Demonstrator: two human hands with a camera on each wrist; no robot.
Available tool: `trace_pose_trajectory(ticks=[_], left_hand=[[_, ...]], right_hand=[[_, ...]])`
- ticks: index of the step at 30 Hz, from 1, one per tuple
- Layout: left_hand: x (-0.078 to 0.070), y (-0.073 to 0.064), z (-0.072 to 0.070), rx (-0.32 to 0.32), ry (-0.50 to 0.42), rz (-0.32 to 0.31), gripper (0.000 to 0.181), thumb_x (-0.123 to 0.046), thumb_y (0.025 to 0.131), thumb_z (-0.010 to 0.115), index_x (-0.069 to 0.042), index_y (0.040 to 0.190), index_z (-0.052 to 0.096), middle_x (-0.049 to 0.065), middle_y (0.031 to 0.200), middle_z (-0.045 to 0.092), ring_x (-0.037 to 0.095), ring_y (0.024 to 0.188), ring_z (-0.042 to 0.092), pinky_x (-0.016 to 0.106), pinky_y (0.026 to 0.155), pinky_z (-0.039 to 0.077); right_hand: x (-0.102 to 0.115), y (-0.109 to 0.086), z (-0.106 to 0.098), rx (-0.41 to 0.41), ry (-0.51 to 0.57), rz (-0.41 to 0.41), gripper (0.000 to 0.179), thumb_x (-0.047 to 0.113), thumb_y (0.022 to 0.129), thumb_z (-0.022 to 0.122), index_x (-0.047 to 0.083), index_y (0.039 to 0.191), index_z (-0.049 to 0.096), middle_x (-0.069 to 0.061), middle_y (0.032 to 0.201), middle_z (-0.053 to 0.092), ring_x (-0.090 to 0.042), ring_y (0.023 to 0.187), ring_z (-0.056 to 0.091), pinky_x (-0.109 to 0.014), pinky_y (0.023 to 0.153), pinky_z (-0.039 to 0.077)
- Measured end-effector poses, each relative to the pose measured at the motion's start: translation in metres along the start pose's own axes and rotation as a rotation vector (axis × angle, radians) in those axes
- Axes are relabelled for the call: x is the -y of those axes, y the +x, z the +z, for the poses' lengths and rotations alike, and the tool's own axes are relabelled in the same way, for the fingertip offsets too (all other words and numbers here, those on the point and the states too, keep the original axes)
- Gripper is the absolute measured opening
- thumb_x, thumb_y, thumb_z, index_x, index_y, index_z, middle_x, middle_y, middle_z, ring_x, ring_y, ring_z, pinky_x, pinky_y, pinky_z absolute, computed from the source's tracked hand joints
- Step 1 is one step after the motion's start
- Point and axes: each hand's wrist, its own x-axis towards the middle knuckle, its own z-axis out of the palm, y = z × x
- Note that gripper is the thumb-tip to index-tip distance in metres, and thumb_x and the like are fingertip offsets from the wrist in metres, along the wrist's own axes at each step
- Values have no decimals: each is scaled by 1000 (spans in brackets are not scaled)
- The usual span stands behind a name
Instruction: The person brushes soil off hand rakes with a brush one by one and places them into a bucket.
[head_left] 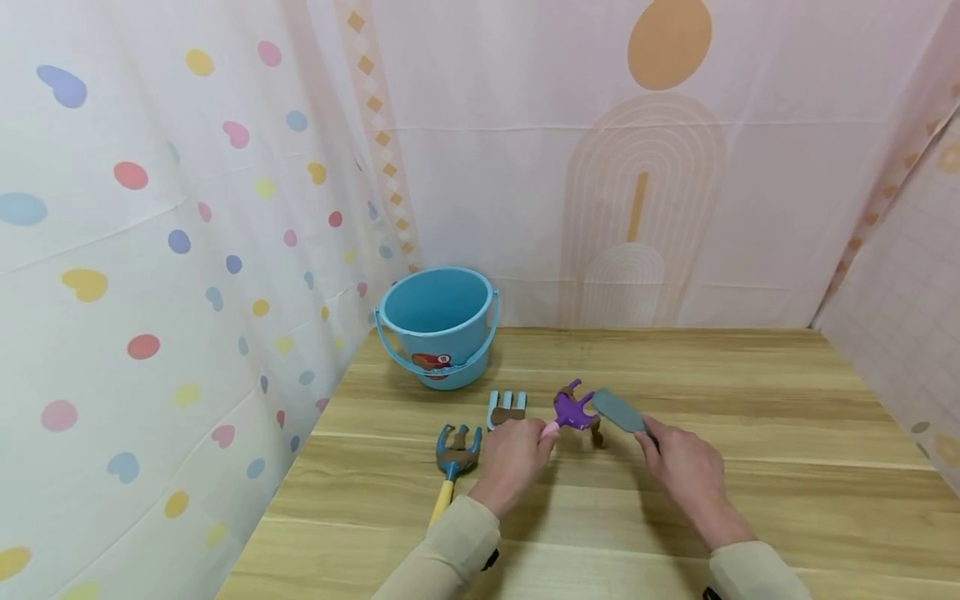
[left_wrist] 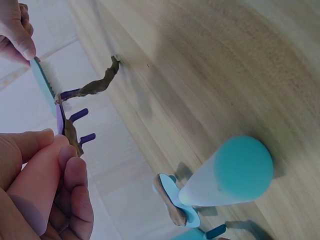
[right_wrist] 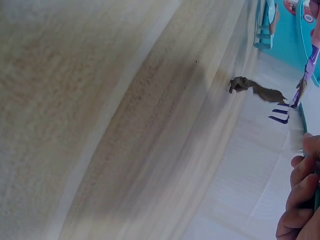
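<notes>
In the head view my left hand (head_left: 517, 458) grips the pink handle of a small purple toy rake (head_left: 573, 412), its tines raised over the table. Brown, clay-like stuff (left_wrist: 102, 85) clings to the tines, and a strand of it dangles down in the left wrist view. My right hand (head_left: 686, 471) holds a grey-green brush (head_left: 618, 411) by its handle; pale bristles show in the right wrist view. The brush's head meets the rake's outer tine. Just beyond my left hand lies a light blue toy rake (head_left: 492, 412) smeared with brown, its handle hidden by that hand in the head view.
A teal toy rake (head_left: 454, 458) with a yellow handle, also smeared brown, lies left of my left hand. Behind it a blue bucket (head_left: 450, 342) stands upright, its handle hanging in front. Patterned curtains (head_left: 487, 167) enclose the wooden table (head_left: 787, 417) at the back and sides.
</notes>
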Motion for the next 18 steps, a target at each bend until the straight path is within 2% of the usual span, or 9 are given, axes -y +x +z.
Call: trace_pose_trajectory(ticks=[9, 15, 18], left_hand=[[-1, -1, 0, 5, -12, -1, 30, -35, 96, 66, -19, 71, 67, -10, 52, 43, 8, 46, 41, 26, 42, 31], [-1, -1, -1, 21, -35, -14, 32, -35, 97, 64, -19, 69, 66, -9, 51, 44, 8, 46, 41, 25, 42, 31], [0, 1, -2, 30, -51, -26, 33, -35, 98, 62, -18, 70, 66, -9, 51, 44, 8, 45, 40, 24, 42, 31]], right_hand=[[-4, 2, -3, -12, -12, 28, 28, 21, 95, 67, 6, 119, 70, -10, 68, 63, -20, 50, 43, -34, 41, 33], [-7, 4, -3, -61, -20, 33, 28, 20, 95, 65, 2, 116, 70, -19, 78, 68, -23, 51, 50, -37, 39, 36], [-6, 4, -4, -78, -18, 46, 25, 21, 96, 64, 4, 114, 69, -15, 72, 65, -23, 52, 49, -37, 40, 35]])
